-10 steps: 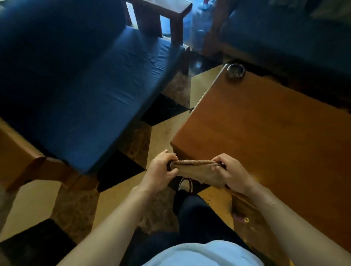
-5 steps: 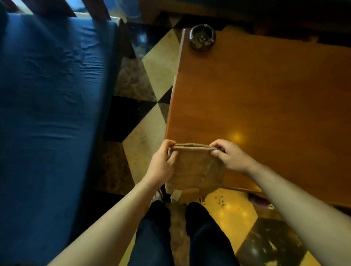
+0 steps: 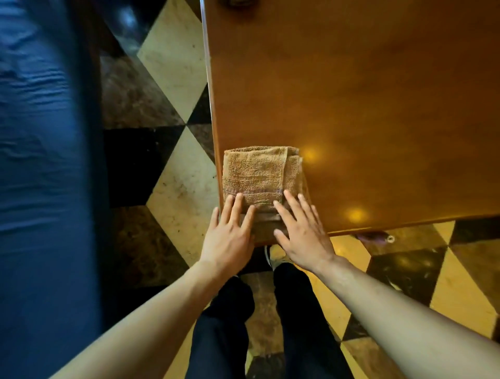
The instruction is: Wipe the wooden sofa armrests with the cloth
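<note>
A folded tan cloth (image 3: 259, 173) lies flat on the near left corner of the wooden table (image 3: 365, 108). My left hand (image 3: 230, 235) is flat with fingers spread, its fingertips resting on the cloth's near left edge. My right hand (image 3: 300, 232) is flat too, fingertips on the cloth's near right edge. Neither hand grips the cloth. The sofa's blue cushion (image 3: 40, 189) fills the left side; no wooden armrest is in view.
Between sofa and table runs a strip of tiled floor (image 3: 167, 167) in cream, brown and black diamonds. My legs in dark trousers (image 3: 259, 324) stand at the table's corner. A dark round object (image 3: 240, 2) sits at the table's far edge, mostly cut off.
The cloth, held up between both hands before, now lies on the table corner. Both hands have let go and opened flat on its near edge. The view has tilted further down.
</note>
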Motion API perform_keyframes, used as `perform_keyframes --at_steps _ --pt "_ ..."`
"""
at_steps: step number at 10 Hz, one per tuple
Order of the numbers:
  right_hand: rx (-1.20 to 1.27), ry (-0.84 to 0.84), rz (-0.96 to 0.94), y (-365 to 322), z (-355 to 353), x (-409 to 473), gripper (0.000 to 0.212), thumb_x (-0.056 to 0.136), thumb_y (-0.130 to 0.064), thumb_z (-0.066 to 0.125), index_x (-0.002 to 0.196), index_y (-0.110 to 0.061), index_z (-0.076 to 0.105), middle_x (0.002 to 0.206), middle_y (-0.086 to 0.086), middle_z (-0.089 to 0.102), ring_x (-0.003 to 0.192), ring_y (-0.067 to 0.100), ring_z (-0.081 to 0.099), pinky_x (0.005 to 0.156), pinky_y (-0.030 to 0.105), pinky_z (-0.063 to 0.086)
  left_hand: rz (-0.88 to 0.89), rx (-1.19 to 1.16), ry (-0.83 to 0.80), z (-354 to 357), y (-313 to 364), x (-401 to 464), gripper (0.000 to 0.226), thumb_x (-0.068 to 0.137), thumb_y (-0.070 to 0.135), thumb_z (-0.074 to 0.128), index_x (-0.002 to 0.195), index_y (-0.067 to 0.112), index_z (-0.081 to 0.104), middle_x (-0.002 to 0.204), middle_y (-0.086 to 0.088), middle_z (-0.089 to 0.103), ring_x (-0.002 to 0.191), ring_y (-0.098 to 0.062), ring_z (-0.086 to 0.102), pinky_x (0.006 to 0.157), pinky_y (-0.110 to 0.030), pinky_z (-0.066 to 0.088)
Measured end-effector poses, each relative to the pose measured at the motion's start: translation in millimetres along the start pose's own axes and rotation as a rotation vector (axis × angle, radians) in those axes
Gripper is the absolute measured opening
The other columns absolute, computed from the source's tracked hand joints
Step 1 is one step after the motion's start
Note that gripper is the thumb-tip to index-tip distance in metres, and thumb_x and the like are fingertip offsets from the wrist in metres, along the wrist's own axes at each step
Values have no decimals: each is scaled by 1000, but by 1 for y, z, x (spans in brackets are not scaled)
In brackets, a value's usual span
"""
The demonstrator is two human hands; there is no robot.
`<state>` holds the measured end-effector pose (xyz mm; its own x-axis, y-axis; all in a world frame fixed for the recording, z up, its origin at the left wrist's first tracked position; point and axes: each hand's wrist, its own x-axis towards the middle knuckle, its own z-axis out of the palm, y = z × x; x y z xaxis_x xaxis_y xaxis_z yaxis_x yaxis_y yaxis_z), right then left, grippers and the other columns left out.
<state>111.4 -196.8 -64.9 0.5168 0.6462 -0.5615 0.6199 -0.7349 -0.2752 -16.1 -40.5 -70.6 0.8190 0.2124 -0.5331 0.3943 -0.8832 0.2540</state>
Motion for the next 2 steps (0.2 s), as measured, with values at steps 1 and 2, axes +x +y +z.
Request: perform_keyframes --at_steps 1,2 --pt "21 -112 52 0 -9 -17 68 105 -40 50 165 -29 21 177 -3 0 163 26 0 130 47 6 -9 1 -72 -7 4 -18 71 99 41 43 161 13 23 172 -22 8 159 -40 7 125 -58 21" --pt "94 -198 116 -5 -44 -40 67 106 -40 50 165 -25 22 177 0 4 162 28 6 131 47 11 -88 -16 -93 -33 9 -44 62 94 39 49 151 16 40 165 -18 34 151 -37 32 121 -55 30"
